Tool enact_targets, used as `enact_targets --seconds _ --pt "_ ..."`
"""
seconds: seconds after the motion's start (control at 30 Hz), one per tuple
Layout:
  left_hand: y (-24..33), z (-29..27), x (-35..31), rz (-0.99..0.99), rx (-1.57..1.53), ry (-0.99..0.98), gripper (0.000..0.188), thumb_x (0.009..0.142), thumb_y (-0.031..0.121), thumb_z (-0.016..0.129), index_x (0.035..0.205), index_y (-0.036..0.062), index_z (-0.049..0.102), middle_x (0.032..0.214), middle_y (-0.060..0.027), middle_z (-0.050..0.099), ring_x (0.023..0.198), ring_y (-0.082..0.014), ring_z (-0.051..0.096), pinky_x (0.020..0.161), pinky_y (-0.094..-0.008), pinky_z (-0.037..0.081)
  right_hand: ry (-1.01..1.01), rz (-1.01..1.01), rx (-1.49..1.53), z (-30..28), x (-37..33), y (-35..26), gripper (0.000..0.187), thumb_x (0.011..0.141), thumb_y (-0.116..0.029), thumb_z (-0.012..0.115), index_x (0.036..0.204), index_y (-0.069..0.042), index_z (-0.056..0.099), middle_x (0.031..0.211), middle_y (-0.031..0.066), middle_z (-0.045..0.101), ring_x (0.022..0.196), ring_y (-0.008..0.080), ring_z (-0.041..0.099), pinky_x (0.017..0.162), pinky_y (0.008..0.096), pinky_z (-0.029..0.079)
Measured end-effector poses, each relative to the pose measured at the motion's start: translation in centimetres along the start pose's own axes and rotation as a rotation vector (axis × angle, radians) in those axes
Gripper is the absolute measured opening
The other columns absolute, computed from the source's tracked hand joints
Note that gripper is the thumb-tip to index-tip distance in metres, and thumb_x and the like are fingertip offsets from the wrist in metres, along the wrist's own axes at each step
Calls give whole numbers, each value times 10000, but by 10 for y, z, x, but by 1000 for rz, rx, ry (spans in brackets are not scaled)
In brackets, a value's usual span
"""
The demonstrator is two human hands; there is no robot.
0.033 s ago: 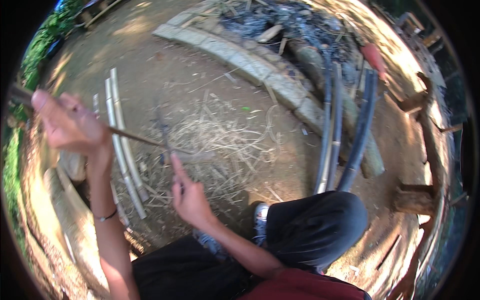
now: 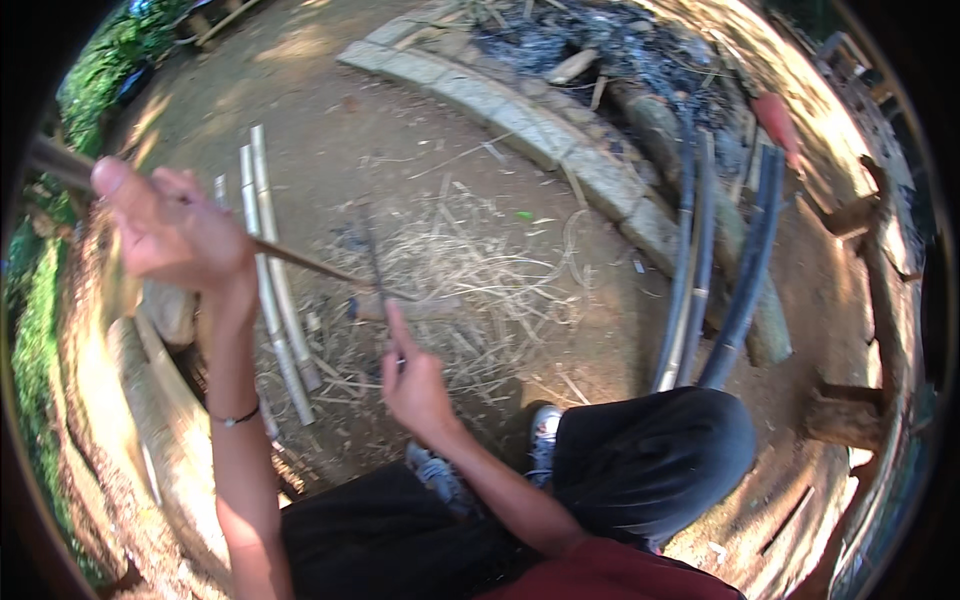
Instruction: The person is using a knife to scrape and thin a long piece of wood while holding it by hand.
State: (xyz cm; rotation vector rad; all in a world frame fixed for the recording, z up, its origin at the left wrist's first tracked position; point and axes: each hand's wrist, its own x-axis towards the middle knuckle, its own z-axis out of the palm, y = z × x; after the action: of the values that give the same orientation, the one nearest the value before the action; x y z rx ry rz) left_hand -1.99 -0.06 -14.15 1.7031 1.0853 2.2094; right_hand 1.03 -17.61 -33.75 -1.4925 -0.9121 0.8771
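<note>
My left hand (image 2: 185, 228) is raised at the left, its fingers closed around a long, thin brown strip (image 2: 312, 264) that looks like split bamboo. One end of the strip runs past the hand to the upper left; the other slopes down toward the middle. There it meets the narrow dark blade of a knife (image 2: 376, 262). My right hand (image 2: 420, 392) grips the knife, index finger stretched along it and blade pointing away from me. Whether the blade is cutting into the strip cannot be made out. Below them, pale shavings (image 2: 480, 260) cover the ground around a short piece of wood (image 2: 425, 308).
Two pale bamboo lengths (image 2: 268, 290) lie at the left, near a log (image 2: 150, 400). Dark bamboo poles (image 2: 745, 270) lean at the right by a thick log (image 2: 770, 330). A stone kerb (image 2: 530, 130) borders an ash heap (image 2: 630, 55). A wooden stump (image 2: 845, 415) stands far right.
The whole view has shifted slightly, so the scene sits a little farther right. Both hands keep their grips, and the knife remains against or near the strip.
</note>
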Motion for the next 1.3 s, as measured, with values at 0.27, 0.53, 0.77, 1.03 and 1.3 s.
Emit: enact_targets --seconds 0.27,0.53,0.77,1.03,1.3 --pt "1 -22 12 7 -19 -42 596 1049 575 339 640 141 340 486 -15 368 405 -92 342 375 -233 295 -70 -7 30 6 2 -52 575 930 18 506 1491 33 382 618 205 627 502 232 647 501 343 486" --pt "3 -16 14 47 20 -61 574 1052 574 310 696 125 340 489 -19 338 426 -103 366 397 -228 305 -36 188 -57 3 13 50 535 941 12 473 1468 70 399 598 169 619 462 184 600 459 357 460" --pt "-11 -19 13 122 101 -92 607 1067 542 249 620 138 323 510 -51 424 435 -130 393 471 -249 385 -65 -11 58 6 3 -39 584 940 11 487 1513 -33 384 611 178 627 491 206 631 476 345 465" --pt "-11 -19 23 130 43 -122 556 1074 512 288 652 151 296 494 -23 344 466 -130 372 522 -293 377 71 212 -66 13 10 94 545 936 -3 499 1474 24 413 650 232 623 526 268 657 535 401 499" --pt "-4 -11 16 41 -176 -202 521 1062 553 244 760 130 212 700 5 225 564 -123 223 600 -285 423 -4 68 109 4 5 -1 584 941 -12 508 1511 -78 399 604 222 591 478 266 618 514 381 479"
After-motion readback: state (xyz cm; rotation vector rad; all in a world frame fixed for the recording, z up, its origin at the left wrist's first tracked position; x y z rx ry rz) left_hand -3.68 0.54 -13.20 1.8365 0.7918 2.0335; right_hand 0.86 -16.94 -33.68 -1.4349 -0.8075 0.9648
